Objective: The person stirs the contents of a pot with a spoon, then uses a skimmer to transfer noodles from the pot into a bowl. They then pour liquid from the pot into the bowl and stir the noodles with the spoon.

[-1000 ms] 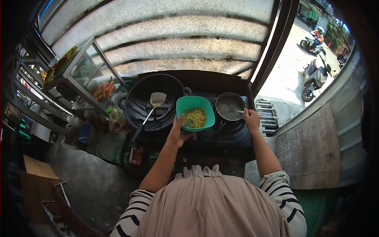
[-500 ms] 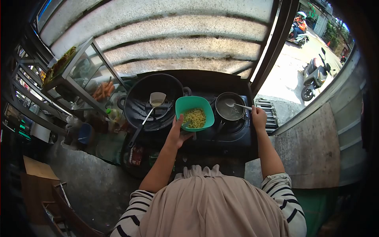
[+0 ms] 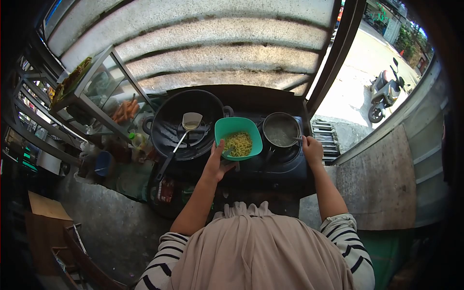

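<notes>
My left hand (image 3: 217, 161) grips the near rim of a teal bowl (image 3: 231, 126) that holds yellow noodles (image 3: 239, 143). The bowl hovers between a big black wok (image 3: 166, 118) and a small pot (image 3: 281, 130) on a dark stove (image 3: 285, 165). My right hand (image 3: 312, 149) is closed on the handle of a spoon (image 3: 296, 138) whose end dips into the small pot's cloudy liquid. A metal spatula (image 3: 187, 128) rests in the wok.
A glass display case (image 3: 104, 92) with carrots and other food stands to the left. Bottles and a blue cup (image 3: 103, 163) crowd the counter beside the wok. A concrete ledge (image 3: 377, 183) lies on the right, with a parked scooter (image 3: 384, 94) on the street beyond.
My right hand lifted the spoon above the pot, then lowered it back into the liquid. The bowl stayed in place. A motorbike rider on the street rode out of view.
</notes>
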Tool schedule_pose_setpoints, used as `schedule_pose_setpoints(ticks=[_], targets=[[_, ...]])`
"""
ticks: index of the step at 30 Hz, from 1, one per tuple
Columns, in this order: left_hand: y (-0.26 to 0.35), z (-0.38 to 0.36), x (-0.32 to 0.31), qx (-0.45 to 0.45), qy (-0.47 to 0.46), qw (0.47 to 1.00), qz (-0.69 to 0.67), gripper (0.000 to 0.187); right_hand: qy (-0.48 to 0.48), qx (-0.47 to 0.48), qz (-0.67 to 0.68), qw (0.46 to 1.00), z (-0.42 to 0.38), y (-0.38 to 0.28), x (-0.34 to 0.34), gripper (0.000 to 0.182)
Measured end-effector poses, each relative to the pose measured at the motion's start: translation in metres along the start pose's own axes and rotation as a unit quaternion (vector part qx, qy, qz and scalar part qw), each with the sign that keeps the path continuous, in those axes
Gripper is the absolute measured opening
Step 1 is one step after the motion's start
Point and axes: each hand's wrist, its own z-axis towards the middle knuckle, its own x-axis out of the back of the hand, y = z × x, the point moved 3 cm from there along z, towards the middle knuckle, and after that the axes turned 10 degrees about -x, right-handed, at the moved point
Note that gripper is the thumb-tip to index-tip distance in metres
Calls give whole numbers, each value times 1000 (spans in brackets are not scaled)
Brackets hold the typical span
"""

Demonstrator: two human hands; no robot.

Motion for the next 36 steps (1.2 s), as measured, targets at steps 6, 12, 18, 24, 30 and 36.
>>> schedule_pose_setpoints(ticks=[6,12,18,24,30,36], targets=[[0,-1,0,-1,-1,1000,4,69,-59,-15,39,997,2,5,-18,38],[2,-1,2,-9,-11,1000,-6,67,-125,-92,162,975,6,35,-35,46],[1,1,1,-8,-3,1000,6,67,-194,-204,281,917,3,50,-39,45],[1,3,-3,-4,-6,1000,7,66,-197,-223,321,899,15,46,-26,44],[-3,11,-12,-3,-32,999,18,75,-125,-88,302,941,36,9,4,42],[-8,11,-21,11,-25,999,18,63,-72,52,226,970,3,-83,62,41]])
